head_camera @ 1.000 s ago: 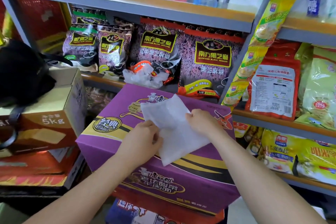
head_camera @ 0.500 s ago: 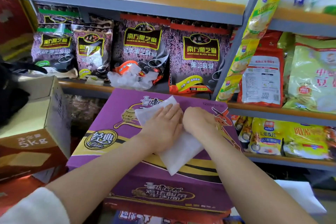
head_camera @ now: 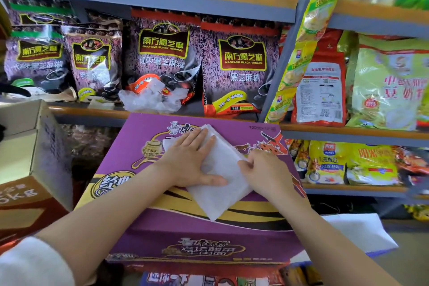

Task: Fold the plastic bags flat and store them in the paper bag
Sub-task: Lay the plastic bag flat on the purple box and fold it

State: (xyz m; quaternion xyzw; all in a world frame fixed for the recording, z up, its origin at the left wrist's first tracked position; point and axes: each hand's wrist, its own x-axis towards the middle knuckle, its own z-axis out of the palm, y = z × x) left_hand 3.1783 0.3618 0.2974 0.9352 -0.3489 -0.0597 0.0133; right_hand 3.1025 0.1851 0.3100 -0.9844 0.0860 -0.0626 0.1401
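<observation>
A white plastic bag, folded into a narrow strip, lies diagonally on top of a purple carton. My left hand presses flat on the bag's upper left part, fingers straight and thumb out along its middle. My right hand pinches the bag's right edge with curled fingers. A heap of crumpled clear plastic bags sits on the shelf just behind the carton. No paper bag can be identified with certainty; a white sheet-like thing lies low at the right.
Shelves with dark sesame packets and yellow-green food bags stand behind and right. An open cardboard box sits at the left, close to the purple carton. More cartons are stacked under it.
My left hand went from holding the bag's edge to pressing flat on it and sliding up-left. My right hand shifted to the bag's right edge. The bag now lies flatter on the carton.
</observation>
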